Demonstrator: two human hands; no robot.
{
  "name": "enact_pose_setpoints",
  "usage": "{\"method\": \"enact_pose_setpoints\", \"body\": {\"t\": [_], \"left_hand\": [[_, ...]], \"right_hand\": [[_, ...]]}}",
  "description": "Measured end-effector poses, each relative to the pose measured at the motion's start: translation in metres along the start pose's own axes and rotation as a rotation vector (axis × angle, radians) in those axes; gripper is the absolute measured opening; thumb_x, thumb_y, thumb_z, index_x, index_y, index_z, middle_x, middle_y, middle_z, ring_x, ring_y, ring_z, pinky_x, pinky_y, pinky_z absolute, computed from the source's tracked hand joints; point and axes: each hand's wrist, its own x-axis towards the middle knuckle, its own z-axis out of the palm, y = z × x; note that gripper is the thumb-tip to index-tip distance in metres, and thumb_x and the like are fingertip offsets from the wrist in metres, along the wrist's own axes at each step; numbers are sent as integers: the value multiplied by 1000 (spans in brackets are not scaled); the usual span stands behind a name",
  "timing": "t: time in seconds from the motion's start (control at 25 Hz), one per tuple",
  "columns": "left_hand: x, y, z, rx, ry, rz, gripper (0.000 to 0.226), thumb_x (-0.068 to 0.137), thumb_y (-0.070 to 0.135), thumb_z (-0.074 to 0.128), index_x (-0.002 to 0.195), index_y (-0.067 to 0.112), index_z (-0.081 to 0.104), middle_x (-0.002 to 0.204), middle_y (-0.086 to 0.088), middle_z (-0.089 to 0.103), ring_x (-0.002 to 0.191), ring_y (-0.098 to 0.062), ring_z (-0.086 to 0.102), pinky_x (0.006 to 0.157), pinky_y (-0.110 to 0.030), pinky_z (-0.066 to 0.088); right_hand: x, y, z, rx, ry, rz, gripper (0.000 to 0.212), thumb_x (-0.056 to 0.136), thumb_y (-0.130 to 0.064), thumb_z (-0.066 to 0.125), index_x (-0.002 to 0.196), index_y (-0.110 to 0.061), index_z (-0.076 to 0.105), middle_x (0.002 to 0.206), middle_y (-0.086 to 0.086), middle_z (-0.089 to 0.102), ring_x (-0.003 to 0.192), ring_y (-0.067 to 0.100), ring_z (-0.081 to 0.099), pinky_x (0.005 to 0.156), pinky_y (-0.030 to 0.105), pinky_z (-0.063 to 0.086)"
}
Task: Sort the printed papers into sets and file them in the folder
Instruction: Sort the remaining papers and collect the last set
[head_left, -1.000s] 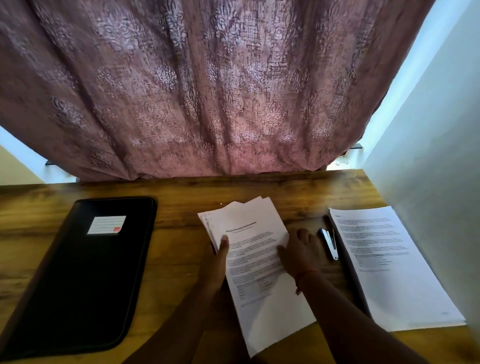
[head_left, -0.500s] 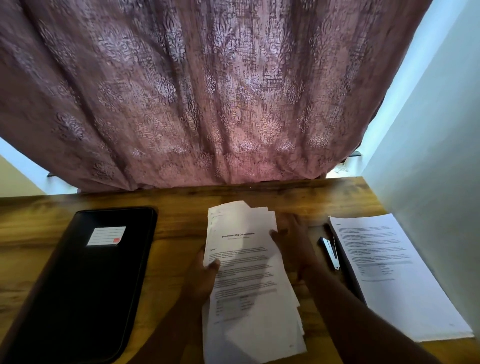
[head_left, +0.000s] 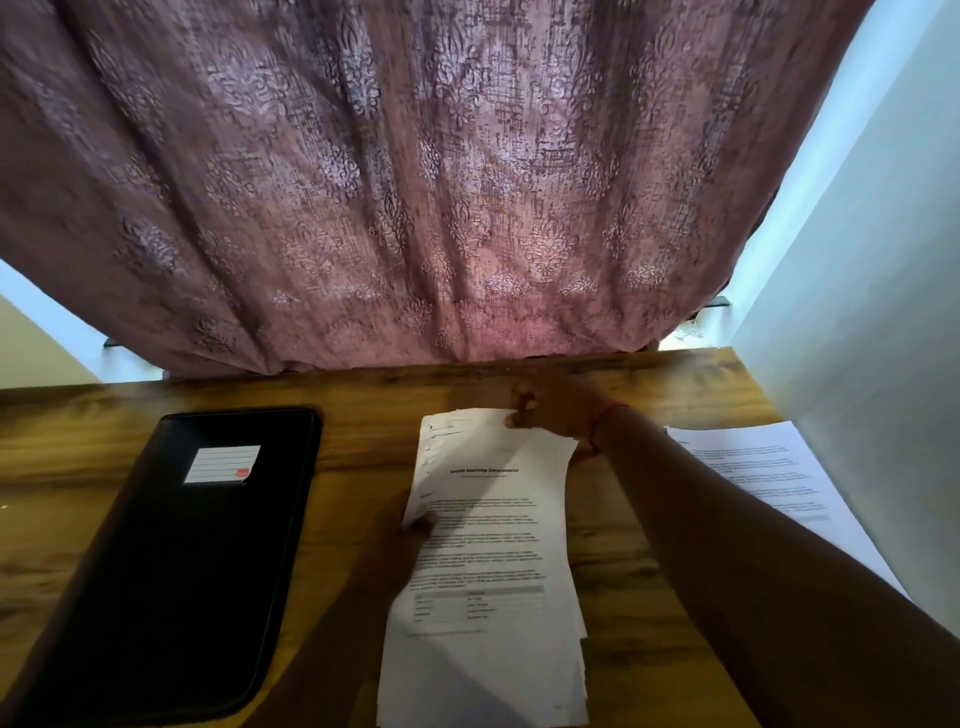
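progress: early | loose papers (head_left: 493, 545) mid-desk, left hand (head_left: 402, 540) pinching their left edge, right hand (head_left: 550, 410) pinching far corner | one pile (head_left: 769, 467) lies right | folder (head_left: 171, 561) closed left, nothing filed

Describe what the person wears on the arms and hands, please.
Both forearms are bare, with no sleeves in view. The right hand has a thin red thread tied around its wrist. The left hand shows no ring, watch or band, though much of it lies in shadow. No gloves on either.
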Motion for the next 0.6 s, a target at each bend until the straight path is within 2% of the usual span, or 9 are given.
{"method": "enact_pose_setpoints", "body": {"t": [0.08,0.16,0.24,0.32,0.36,0.44,0.48,0.52,0.6], "left_hand": [[1,-2,-1,-8,-6,-11,9,96,19,61,105,21,62,94,0,72,79,-17,72,63,-31,59],[1,-3,-2,-30,1,-26,9,95,20,63,104,21,63,94,0,72,77,-17,73,60,-28,57],[2,-6,-5,-65,23,-44,8,94,23,64,102,22,65,94,-1,73,77,-17,73,62,-31,59],[2,-12,-9,-129,49,-81,12,93,25,66,104,20,67,96,-3,74,82,-20,74,68,-38,61],[3,-16,-11,-154,59,-92,14,92,26,66,105,19,67,97,-4,74,85,-23,73,72,-43,61],[2,-17,-13,-216,75,-108,17,91,28,67,104,17,68,99,-9,74,91,-29,72,79,-49,60],[1,-15,-13,-270,72,-107,17,91,27,66,104,16,68,98,-11,75,89,-30,73,78,-48,60],[-1,-10,-13,-314,63,-99,15,92,24,64,102,14,68,95,-11,75,84,-27,74,72,-43,61],[-3,8,-12,-391,36,-100,13,95,19,60,101,11,68,92,-11,75,78,-22,75,61,-32,60]], "right_hand": [[-2,7,0,-14,-43,22,20,86,-32,73,89,-14,65,93,2,63,84,19,60,75,32,46],[-7,14,-3,-51,-115,60,25,89,-34,69,96,-10,68,94,0,63,85,17,59,75,29,45],[-12,32,-2,-84,-155,150,30,88,-42,68,98,-14,70,92,-3,63,86,17,60,77,30,47],[-18,50,2,-93,-97,226,27,86,-44,68,94,-18,72,93,-2,67,87,17,62,84,36,51],[-21,57,8,38,-26,264,20,88,-35,68,91,-16,70,91,1,68,84,15,63,84,40,52],[-41,46,23,621,175,376,5,92,-15,65,95,-12,64,89,4,68,78,9,67,78,42,55],[-53,37,35,855,214,427,8,93,-16,65,100,-14,61,91,3,69,79,9,69,73,38,57],[-63,27,46,1024,185,461,15,92,-22,67,105,-17,62,96,2,71,83,11,71,72,34,59],[-79,13,71,1167,10,416,39,86,-38,74,118,-18,64,112,4,72,102,20,70,86,43,57]]}}
